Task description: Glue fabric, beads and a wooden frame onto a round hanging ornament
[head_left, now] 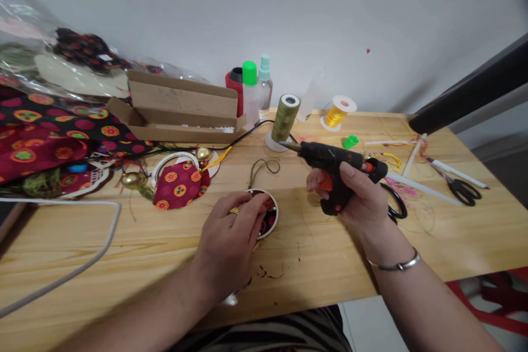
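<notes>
My right hand (358,198) is wrapped round the grip of a black glue gun (330,157), held above the table with its nozzle pointing left. A small round ornament (270,220) with a white rim and dark patterned fabric inside lies on the wood. Over its left side bends my left hand (233,225), fingers closed together at the ornament's inner face. Whatever those fingertips pinch is mostly hidden; a bit of dark red shows beside them. An olive cord loop (264,165) extends from the ornament's top.
Olive thread (284,118), yellow cord (336,113) and bottles (250,93) stand along the wall. An open cardboard box (181,104), patterned fabric (177,184) and gold bells (134,180) are on the left. Scissors (464,191) and glue sticks (424,188) lie right. A grey metal frame (111,231) crosses front left.
</notes>
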A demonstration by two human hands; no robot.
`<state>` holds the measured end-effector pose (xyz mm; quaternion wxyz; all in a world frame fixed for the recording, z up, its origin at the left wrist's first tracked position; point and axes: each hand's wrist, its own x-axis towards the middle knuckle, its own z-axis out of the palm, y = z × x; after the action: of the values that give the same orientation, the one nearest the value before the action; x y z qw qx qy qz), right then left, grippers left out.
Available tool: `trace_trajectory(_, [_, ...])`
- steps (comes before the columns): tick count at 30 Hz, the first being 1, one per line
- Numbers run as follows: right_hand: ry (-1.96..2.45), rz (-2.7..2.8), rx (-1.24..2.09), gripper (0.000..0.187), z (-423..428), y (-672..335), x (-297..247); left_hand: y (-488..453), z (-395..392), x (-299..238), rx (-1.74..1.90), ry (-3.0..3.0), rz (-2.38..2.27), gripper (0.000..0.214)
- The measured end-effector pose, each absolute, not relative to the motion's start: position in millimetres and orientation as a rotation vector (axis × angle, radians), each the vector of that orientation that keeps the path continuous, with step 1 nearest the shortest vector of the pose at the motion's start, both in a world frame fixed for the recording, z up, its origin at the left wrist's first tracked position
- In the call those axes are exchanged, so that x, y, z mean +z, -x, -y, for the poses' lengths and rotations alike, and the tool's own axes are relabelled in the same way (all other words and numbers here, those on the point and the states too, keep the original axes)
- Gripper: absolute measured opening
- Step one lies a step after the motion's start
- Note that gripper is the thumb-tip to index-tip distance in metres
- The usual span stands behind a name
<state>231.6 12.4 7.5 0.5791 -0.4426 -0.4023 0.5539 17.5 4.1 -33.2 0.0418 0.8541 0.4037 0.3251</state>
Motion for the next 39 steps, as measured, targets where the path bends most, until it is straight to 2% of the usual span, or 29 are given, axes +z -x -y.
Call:
trace_trajectory(18, [0.980, 0.911, 1.319, 0.030, -13.6, -232.8, 5.3, -13.2, -6.4, -34.2, 0.981, -2.568, -1.224, 0.023])
trace_trajectory(39, [0.974, 0.978, 1.341, 0.029, -12.3, -234.1, 2.1, -20.9, -8.3, -28.7, 1.001, -2.601, -1.194, 0.031])
